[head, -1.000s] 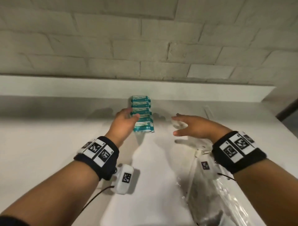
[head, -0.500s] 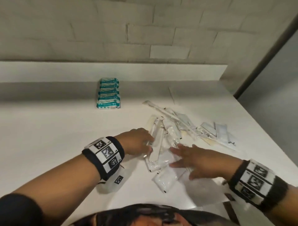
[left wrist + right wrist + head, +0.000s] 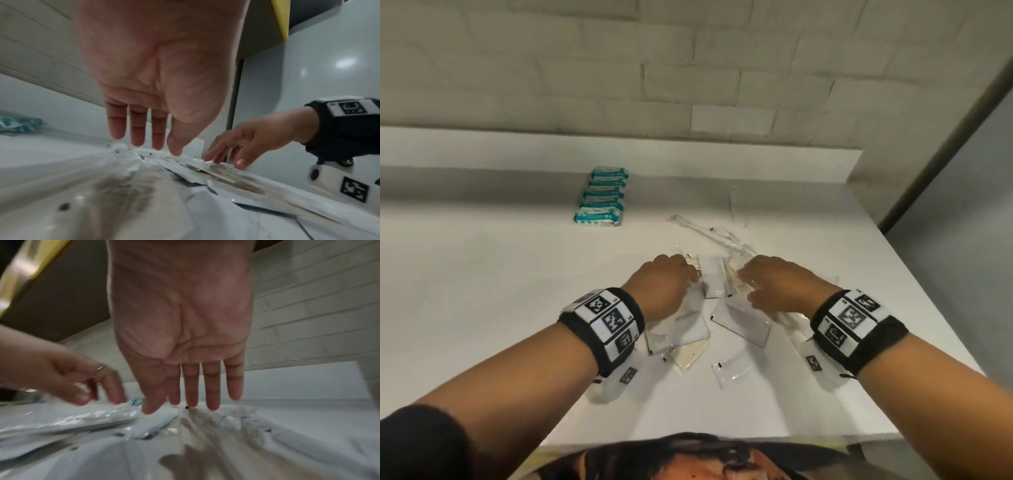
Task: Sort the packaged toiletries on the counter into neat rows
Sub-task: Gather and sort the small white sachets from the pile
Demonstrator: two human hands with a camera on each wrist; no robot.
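Right hand [image 3: 180, 331] spread flat over clear packets [image 3: 102, 420].

Pale brick wall [image 3: 688, 68] behind white counter [image 3: 482, 291].

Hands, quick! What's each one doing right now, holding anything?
Left hand: open, fingers straight, reaching down to the clear packets, gripping nothing.
Right hand: open, fingers straight over the same packets, gripping nothing.

Pale brick wall [image 3: 592, 78] and white ledge [image 3: 619, 150] frame a white tabletop [image 3: 465, 291].
A dark vertical strip [image 3: 941, 144] runs down beside a grey panel [image 3: 976, 178] at right. Black wristbands [image 3: 887, 339] bear square black-and-white markers [image 3: 613, 320]; small white camera units [image 3: 616, 380] hang under them. A yellow edge [image 3: 279, 17] shows overhead in the left wrist view.
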